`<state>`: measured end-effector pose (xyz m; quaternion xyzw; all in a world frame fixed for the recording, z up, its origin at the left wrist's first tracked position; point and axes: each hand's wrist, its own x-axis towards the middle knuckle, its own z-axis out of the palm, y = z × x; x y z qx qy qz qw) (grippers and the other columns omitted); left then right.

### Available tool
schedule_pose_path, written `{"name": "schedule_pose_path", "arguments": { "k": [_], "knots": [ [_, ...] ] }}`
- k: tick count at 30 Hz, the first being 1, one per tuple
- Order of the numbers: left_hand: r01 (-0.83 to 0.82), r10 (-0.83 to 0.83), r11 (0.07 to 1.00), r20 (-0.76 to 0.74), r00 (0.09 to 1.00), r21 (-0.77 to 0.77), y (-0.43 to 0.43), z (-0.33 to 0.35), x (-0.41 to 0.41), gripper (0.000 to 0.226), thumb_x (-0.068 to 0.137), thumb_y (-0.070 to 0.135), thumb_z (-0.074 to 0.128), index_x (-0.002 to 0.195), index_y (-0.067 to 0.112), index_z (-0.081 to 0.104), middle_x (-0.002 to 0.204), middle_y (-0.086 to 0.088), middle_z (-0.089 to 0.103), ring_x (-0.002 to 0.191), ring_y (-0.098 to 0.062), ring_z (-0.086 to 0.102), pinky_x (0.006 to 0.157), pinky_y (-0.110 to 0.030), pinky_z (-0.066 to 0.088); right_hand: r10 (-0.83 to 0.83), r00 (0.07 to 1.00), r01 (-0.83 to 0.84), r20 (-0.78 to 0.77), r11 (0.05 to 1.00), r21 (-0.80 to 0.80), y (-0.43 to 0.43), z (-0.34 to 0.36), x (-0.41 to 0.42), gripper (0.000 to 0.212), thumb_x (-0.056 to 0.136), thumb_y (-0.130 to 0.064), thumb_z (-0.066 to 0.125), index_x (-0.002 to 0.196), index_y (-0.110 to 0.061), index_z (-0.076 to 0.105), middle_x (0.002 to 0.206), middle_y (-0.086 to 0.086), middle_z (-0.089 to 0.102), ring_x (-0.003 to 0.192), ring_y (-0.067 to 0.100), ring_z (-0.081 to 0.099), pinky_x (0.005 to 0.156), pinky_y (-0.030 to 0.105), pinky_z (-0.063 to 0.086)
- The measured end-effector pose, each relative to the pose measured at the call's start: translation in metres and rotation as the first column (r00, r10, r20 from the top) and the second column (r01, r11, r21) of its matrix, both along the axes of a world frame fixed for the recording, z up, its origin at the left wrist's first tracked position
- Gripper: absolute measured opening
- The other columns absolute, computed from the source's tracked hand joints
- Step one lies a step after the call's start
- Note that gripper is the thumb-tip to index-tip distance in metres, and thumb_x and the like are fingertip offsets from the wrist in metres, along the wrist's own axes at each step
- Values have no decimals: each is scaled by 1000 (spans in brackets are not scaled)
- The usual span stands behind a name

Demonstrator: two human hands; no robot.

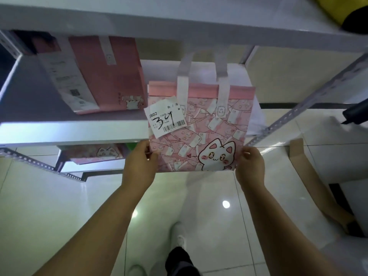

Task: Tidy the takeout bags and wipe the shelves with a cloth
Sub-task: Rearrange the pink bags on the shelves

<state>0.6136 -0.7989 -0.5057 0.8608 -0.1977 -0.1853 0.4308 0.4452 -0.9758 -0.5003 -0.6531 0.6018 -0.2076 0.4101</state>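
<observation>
A pink takeout bag (209, 128) with a white cat print and white handles stands at the front edge of a white shelf (69, 132). A receipt marked 34 (166, 116) is stuck on its front. My left hand (142, 162) pinches the bag's lower left corner. My right hand (250, 166) pinches its lower right corner. A second pink bag (105, 76) with a long receipt stands further back on the left of the same shelf. A third pink bag (95, 154) lies on the shelf below. No cloth is in view.
Another white shelf board (179, 22) runs overhead. A perforated metal upright (298, 112) slants down on the right. An open cardboard box (310, 176) sits on the tiled floor at right. A yellow and black object (346, 14) rests on the top shelf at right.
</observation>
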Motion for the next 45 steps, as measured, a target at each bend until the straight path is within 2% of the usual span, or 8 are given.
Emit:
{"name": "schedule_pose_path", "arguments": {
  "k": [4,9,13,19,23,28,38,45],
  "knots": [
    [-45,45,999,-13,999,0,61,16,-5,14,88,20,57,101,24,59,88,12,63,74,4,55,55,-14,35,-2,998,2,59,1000,-4,56,18,-1,8,91,-14,49,89,-17,56,85,0,66,74,14,62,58,26,46],
    [-102,103,993,28,994,-57,139,48,2,20,89,22,57,109,24,59,94,11,63,79,-2,57,56,-16,39,71,985,-69,157,997,-21,132,50,13,9,91,-21,54,99,-21,56,97,-2,67,86,15,65,72,32,55],
    [-160,171,978,72,983,-137,197,80,11,19,89,24,58,108,27,59,86,21,60,80,3,57,58,-19,44,126,957,-115,260,992,-57,184,79,28,12,88,-19,57,99,-24,55,88,-16,63,78,-2,61,63,18,49],
    [-217,257,942,134,957,-255,257,130,25,14,89,26,57,102,32,60,88,25,63,80,8,59,59,-8,38,240,898,-184,369,966,-181,237,127,53,14,87,-13,58,96,-24,56,87,-16,64,73,-12,61,55,7,45],
    [-217,301,908,199,933,-358,277,169,41,13,89,25,58,97,36,58,89,24,64,80,8,59,62,-11,40,316,852,-210,417,936,-282,252,167,74,18,86,-18,60,86,-34,54,86,-19,64,78,-7,62,64,16,50],
    [-214,362,861,261,895,-461,288,215,68,17,90,21,58,100,34,58,89,24,62,81,4,60,63,-15,43,421,751,-249,509,894,-372,259,214,107,20,89,-16,60,86,-35,54,87,-17,64,75,-14,59,56,4,45],
    [-293,504,804,330,798,-517,288,274,141,22,86,18,54,96,37,58,89,21,63,83,1,60,66,-28,49,575,640,-363,509,810,-460,244,277,199,14,88,-23,61,85,-35,54,84,-19,63,77,-9,60,62,13,45],
    [-375,557,800,349,753,-467,280,289,204,21,87,21,53,97,39,55,89,20,60,82,3,58,57,-19,40,662,598,-472,452,747,-469,227,288,273,13,88,-23,62,96,-28,54,87,-19,60,72,-12,58,55,9,42]
  ]
}}
